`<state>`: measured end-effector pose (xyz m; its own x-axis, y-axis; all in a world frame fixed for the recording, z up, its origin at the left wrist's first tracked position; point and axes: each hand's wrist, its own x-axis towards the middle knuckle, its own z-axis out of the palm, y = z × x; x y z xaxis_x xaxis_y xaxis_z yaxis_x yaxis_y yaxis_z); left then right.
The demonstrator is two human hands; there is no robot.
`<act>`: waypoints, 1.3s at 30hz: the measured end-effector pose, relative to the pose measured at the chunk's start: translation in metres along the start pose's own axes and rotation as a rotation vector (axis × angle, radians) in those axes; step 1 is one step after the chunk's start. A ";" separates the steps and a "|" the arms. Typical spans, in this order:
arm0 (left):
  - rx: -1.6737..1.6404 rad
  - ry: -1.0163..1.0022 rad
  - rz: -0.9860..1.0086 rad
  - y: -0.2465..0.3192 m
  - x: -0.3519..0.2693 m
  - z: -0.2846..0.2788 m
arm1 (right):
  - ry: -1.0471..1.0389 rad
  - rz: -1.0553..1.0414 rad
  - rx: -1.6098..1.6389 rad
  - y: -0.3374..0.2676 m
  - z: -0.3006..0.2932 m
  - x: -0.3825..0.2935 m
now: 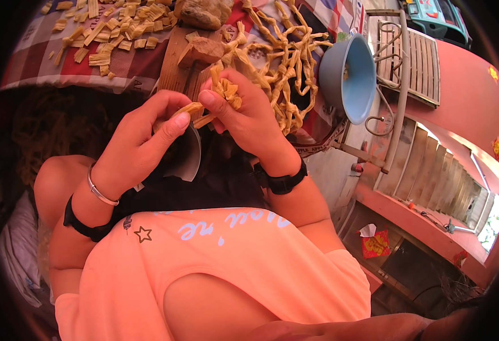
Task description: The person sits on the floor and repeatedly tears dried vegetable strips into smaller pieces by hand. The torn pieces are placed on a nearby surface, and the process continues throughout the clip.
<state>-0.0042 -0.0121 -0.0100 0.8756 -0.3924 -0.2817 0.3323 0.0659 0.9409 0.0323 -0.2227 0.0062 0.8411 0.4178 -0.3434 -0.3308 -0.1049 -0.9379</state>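
Observation:
My left hand (149, 132) pinches a flat, pale yellow strip (188, 109) between thumb and forefinger. Opposite it, my right hand (241, 111) holds a folded, knotted bundle of yellow strips (228, 91), with one strip end sticking out toward the left hand. Both hands are close together at the near end of a wooden board (172, 64), which bears an orange-brown block (201, 51). Knotted, chain-like yellow strips (290, 81) lie to the right on a checked cloth. Short cut pieces (121, 30) are scattered on the cloth at the upper left.
A large brown stone (204, 13) sits at the board's far end. The blue plastic basin (358, 81) stands tilted at the checked cloth's (32, 55) right edge, beside a metal frame (396, 102). Below my hands, a pale bowl-like rim (196, 149) shows partly.

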 end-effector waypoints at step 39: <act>-0.037 0.198 0.101 -0.003 0.013 -0.010 | -0.071 -0.208 -0.400 0.008 -0.004 0.001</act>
<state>0.0093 -0.0080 -0.0185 0.9555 -0.1950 -0.2215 0.2492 0.1309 0.9596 0.0325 -0.2266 -0.0018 0.8363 0.5260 -0.1548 0.0445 -0.3466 -0.9370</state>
